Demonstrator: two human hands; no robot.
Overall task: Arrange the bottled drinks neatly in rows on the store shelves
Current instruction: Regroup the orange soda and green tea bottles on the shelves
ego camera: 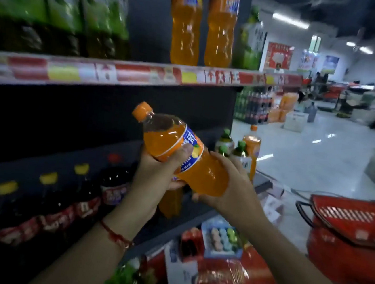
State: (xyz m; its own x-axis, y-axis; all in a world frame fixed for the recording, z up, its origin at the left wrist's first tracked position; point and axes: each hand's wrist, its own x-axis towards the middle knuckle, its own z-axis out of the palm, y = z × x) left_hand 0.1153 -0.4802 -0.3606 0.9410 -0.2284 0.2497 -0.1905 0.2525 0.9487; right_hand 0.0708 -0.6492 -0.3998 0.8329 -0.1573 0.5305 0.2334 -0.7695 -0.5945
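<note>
Both hands [154,175] [230,188] grip a tilted orange soda bottle [181,150], blue-labelled, orange-capped.

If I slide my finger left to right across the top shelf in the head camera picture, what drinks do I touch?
Green-labelled bottles → two orange soda bottles → another green-labelled bottle at the shelf's end.
</note>
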